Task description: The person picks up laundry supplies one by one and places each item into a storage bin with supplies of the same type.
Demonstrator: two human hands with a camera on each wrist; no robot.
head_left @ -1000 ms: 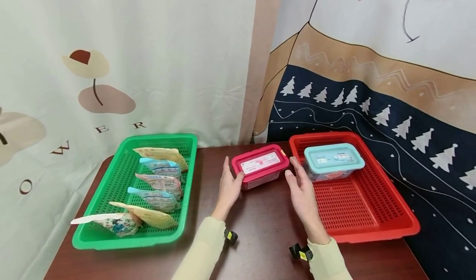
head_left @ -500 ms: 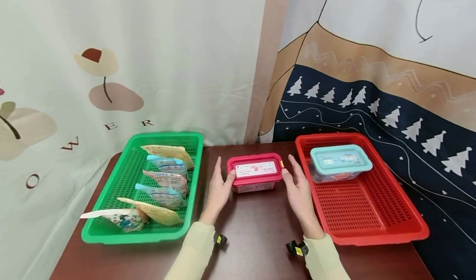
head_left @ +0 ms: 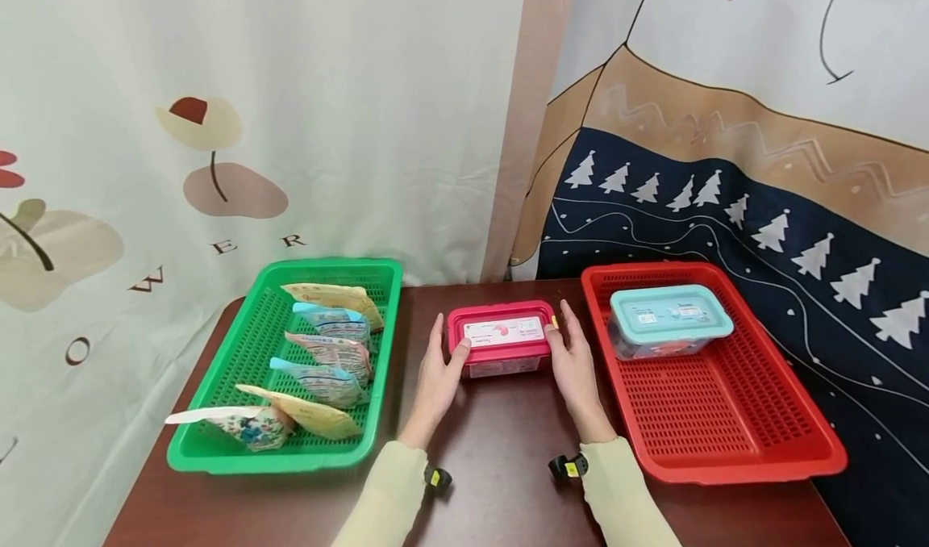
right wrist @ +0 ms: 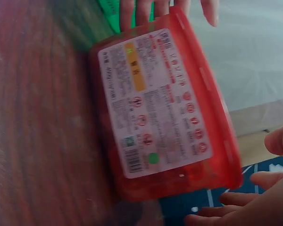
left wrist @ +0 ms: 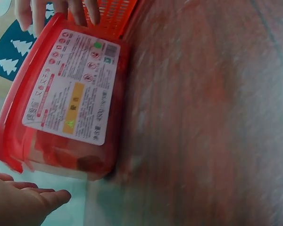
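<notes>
A clear plastic box with a magenta lid [head_left: 501, 331] rests on the brown table between my hands, its long side facing me. A printed white label [left wrist: 73, 87] covers its front wall. My left hand [head_left: 438, 382] is at the left end, fingers extended and thumb beside the lid's front corner. At the opposite end, my right hand [head_left: 576, 377] has its thumb by the lid edge and its fingers pointing back. The wrist views show fingers of the left hand [right wrist: 144, 13] and right hand [left wrist: 61, 12] fairly straight beside the box ends, not wrapped round it.
To the right stands a red basket [head_left: 697, 418] holding a similar box with a light blue lid [head_left: 671, 315] at its back. A green basket [head_left: 218, 386] on the left holds several standing packets [head_left: 327, 353]. Printed curtains [head_left: 363, 127] hang behind the table.
The magenta-lidded box has turned from a slant to lie square to me and shifted slightly left, away from the red basket. My hands moved along with it. The head view has swung slightly left.
</notes>
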